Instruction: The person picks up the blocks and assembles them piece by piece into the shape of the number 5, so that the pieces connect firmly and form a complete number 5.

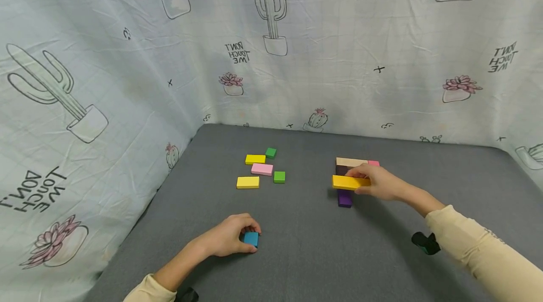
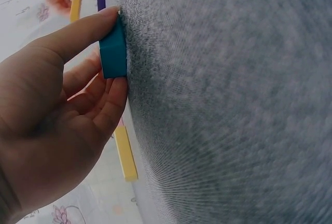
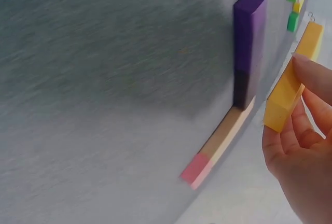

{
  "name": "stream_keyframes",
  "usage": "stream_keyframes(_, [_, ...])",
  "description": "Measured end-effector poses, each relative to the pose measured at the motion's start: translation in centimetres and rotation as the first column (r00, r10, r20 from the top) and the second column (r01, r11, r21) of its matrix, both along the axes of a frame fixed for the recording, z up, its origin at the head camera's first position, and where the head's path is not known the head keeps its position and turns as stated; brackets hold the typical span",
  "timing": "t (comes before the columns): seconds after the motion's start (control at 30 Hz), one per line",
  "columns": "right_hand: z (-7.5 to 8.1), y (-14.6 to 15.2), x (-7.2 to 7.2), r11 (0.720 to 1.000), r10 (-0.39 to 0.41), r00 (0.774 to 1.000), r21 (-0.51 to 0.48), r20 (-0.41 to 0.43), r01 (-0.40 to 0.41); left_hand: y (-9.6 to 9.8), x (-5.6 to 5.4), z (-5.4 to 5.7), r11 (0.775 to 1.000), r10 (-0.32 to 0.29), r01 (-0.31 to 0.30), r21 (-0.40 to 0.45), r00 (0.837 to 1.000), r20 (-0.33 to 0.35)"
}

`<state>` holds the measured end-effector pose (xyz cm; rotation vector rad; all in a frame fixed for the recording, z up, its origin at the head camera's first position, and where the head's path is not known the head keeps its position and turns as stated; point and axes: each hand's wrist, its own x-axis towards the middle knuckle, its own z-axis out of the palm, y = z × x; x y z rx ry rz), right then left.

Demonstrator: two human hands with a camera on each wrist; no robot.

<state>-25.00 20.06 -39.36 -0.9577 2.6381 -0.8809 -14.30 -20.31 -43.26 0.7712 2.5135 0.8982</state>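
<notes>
Between thumb and fingers, my left hand (image 1: 231,236) pinches a small blue block (image 1: 251,239) down at the grey cloth. My right hand (image 1: 382,183) grips one end of a long orange-yellow block (image 1: 348,182), raised over several joined blocks. In the right wrist view, a purple block (image 3: 250,37) meets a dark block (image 3: 245,90), which ends at a tan block (image 3: 225,130). A pink block (image 3: 196,169) continues the tan one's line. From the head view, the held yellow block hides part of the dark and purple ones.
Left of centre on the grey table (image 1: 297,255) lie two yellow blocks (image 1: 248,183), a light pink block (image 1: 262,169) and two green blocks (image 1: 279,177). A cactus-print sheet (image 1: 318,57) hangs behind and to the sides. Dark wrist gear (image 1: 426,243) sits below the right sleeve.
</notes>
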Motion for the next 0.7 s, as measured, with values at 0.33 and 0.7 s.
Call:
stream_keyframes(0.33, [-1.3,4.0,1.2,1.0,0.005,0.999,0.023,-0.045,-0.004,0.0,0.0,0.0,1.0,-0.003,0.003,-0.003,1.0,-0.007])
stream_keyframes(0.7, [-2.5,5.2,1.7,0.998,0.064,0.998,0.023,-0.013,-0.063,0.0,0.0,-0.1,1.0,-0.007,0.007,-0.001,1.0,-0.014])
